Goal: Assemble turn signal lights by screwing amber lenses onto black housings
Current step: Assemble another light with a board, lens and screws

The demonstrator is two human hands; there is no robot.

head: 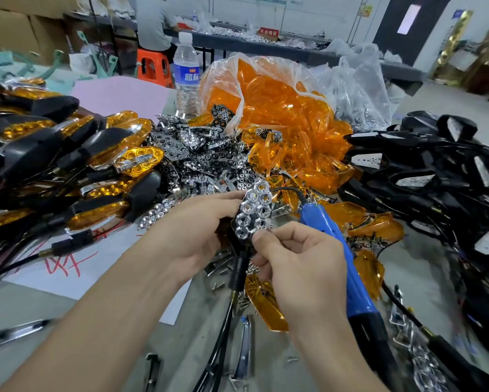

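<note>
The left hand (198, 230) curls round a black housing (233, 226) from the side, with a chrome reflector (256, 207) seated in its open face. It holds the piece up just above the table (424, 278), between the two wrists. The right hand (299, 267) pinches the lower tip of the reflector between thumb and forefinger, its other fingers loosely bent and holding nothing.

The housing looks like a light, stiff plastic shell (its wire and stem trail down below the hand). It is probably best gripped round its black body, as the left hand does. The reflector's plating likely marks easily, so holding it by the edge makes sense. The amber lens (266, 304) lying under the right wrist appears thin, smooth and somewhat brittle, and should be taken by its rim rather than pressed on its dome.

A blue electric screwdriver (331, 250) lies just beside the right hand, ungripped, and loose screws (223, 267) are scattered below the housing. Farther out, more chrome reflectors are heaped behind the hands and finished lights (67, 154) are stacked at the left. Bare housings (435, 165) are piled at the right, and a plastic bag of lenses (266, 89) sits at the back.
</note>
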